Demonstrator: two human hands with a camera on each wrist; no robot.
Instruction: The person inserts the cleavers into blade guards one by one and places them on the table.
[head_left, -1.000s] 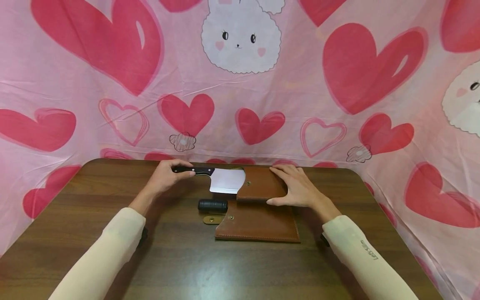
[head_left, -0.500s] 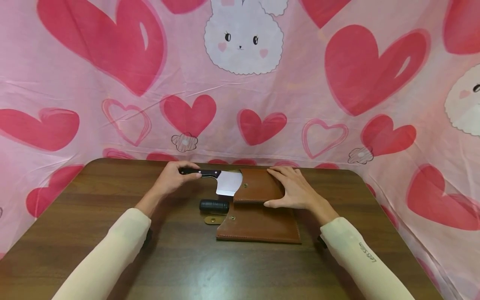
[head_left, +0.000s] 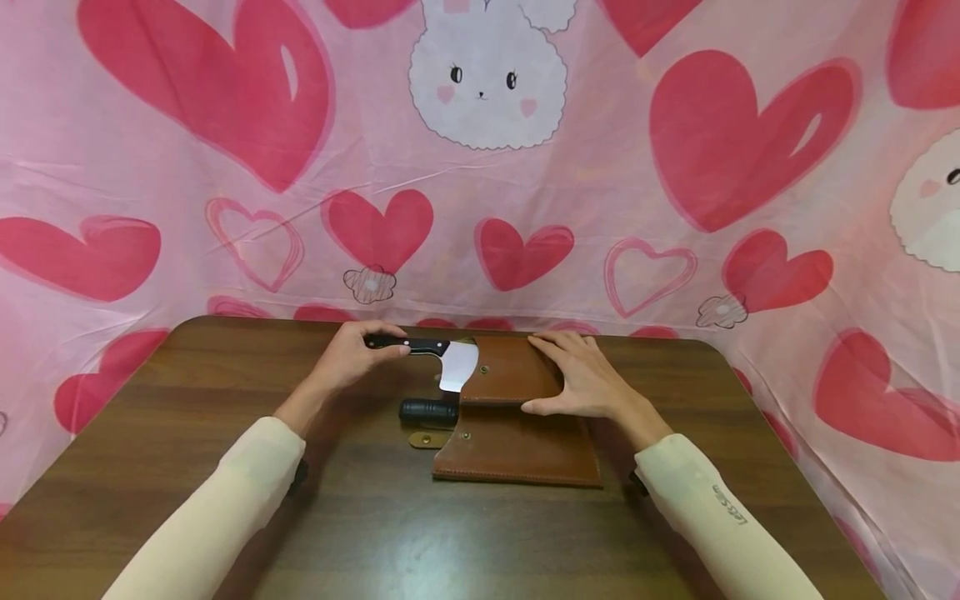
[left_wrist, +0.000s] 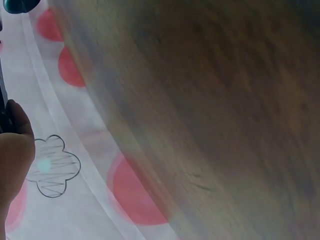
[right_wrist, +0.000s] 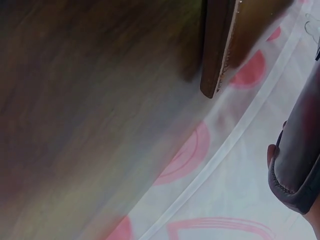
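In the head view my left hand (head_left: 347,358) grips the black riveted handle (head_left: 427,345) of a cleaver (head_left: 459,367). Much of its blade is hidden inside a brown leather sheath (head_left: 513,368); only a short bright strip shows. My right hand (head_left: 588,379) holds that sheath from the right, thumb at the near edge and fingers at the far edge. Part of the left hand (left_wrist: 15,160) and the handle (left_wrist: 5,117) appear at the left wrist view's edge. At the right wrist view's right side is the sheath's closed end (right_wrist: 300,150).
Closer to the person, a second brown leather sheath (head_left: 525,457) lies on the wooden table (head_left: 360,533). A black ribbed handle (head_left: 429,411) sticks out of its left side, above a tan snap strap (head_left: 425,440). A pink heart-print cloth (head_left: 525,183) hangs behind the table.
The left hand has moved right with the cleaver, so less blade shows. The right hand has shifted slightly left with the upper sheath. The near sheath has stayed in place.
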